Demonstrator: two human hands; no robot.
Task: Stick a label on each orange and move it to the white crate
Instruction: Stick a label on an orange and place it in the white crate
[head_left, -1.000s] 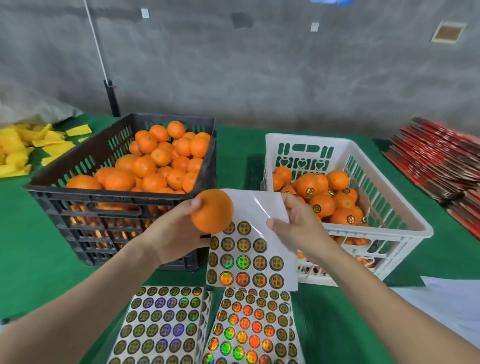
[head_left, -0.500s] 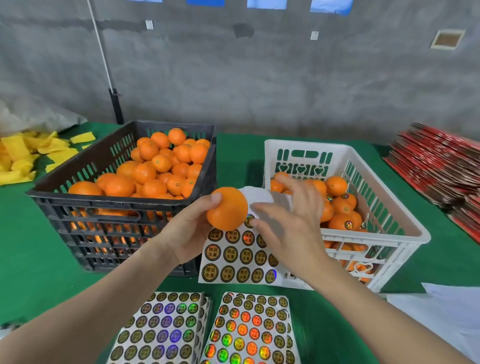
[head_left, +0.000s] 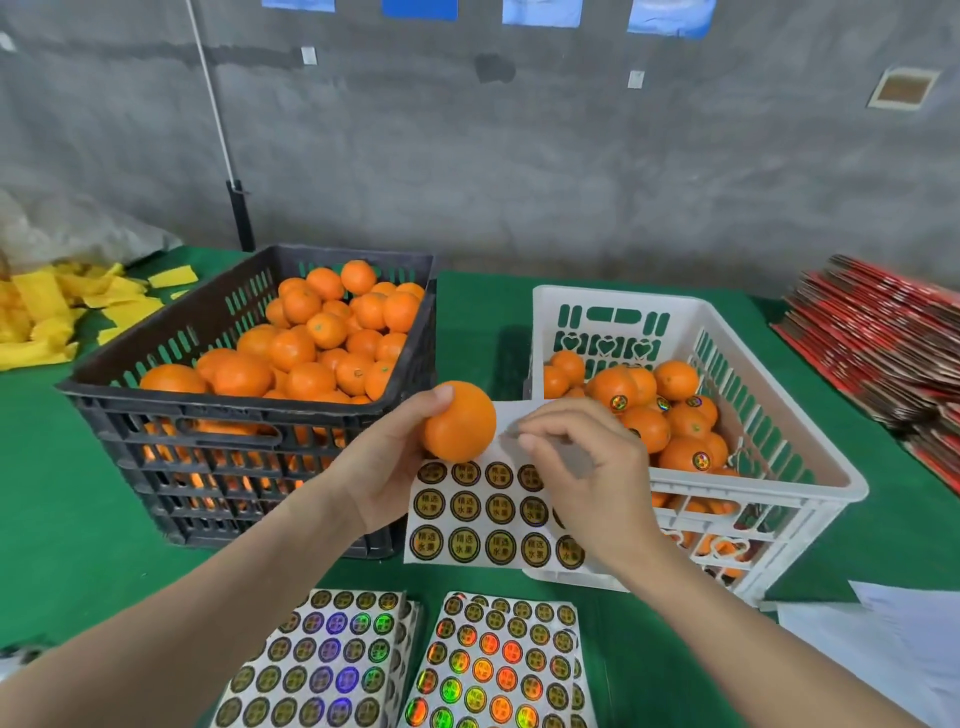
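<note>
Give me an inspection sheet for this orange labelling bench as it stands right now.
Surface: green cloth.
Job's things: black crate heaped with oranges; white crate part filled with labelled oranges; stacks of label sheets in front.
Clutter: yellow scraps far left; red cartons right; white paper.
Hands: left hand grips one orange; right hand pinches the raised label sheet at its bare top.
Cables: nothing seen.
Surroundings: grey wall, pole against it.

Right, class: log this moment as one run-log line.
left hand: holds orange | right hand: pinches label sheet | white crate: part-filled
</note>
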